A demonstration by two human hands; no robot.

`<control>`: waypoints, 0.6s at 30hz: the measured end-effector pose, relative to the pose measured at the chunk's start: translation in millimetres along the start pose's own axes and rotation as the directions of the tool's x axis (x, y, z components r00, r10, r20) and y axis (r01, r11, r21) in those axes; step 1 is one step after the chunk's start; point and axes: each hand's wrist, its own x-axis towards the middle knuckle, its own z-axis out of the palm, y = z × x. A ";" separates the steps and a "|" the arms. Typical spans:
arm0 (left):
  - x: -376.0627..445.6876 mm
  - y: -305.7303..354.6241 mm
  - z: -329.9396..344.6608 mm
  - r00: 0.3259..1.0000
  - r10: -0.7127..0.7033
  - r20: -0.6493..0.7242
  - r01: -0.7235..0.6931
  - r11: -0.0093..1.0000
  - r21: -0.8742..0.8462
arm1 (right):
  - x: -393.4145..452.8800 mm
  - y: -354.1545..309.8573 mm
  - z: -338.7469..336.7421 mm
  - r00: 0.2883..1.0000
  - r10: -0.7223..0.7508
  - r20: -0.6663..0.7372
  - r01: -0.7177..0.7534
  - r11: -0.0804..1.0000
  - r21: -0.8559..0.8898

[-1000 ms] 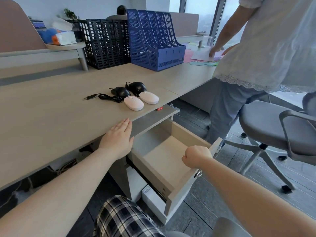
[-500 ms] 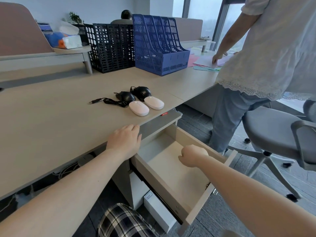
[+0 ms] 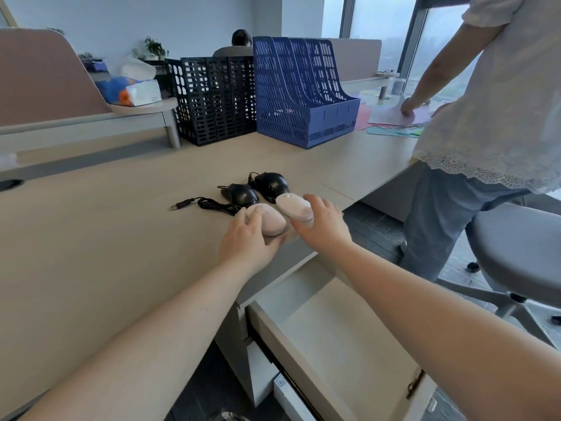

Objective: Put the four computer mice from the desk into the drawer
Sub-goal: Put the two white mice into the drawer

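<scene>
- Fingers of the left hand (image 3: 247, 241) and right hand (image 3: 323, 226) are spread, each half-closed around a white mouse (image 3: 268, 221), (image 3: 294, 208), neither seen lifted.
- Beside the drawer (image 3: 334, 338), which is open, the desk (image 3: 91, 238) carries all four mice.
- Just behind, two black mice (image 3: 243, 194), (image 3: 271, 183) could be dragged by a snagged cable (image 3: 212, 205).

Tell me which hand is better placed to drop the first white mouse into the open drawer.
Right, probably. The right hand already wraps the right-hand white mouse at the desk edge, directly above the open drawer; the left hand sits further inboard.
</scene>
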 end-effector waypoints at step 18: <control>18.8 24.3 11.1 0.994 -0.107 0.003 0.107 0.994 -0.028 | 11.0 23.3 4.9 0.995 0.074 0.065 -0.081 0.990 0.114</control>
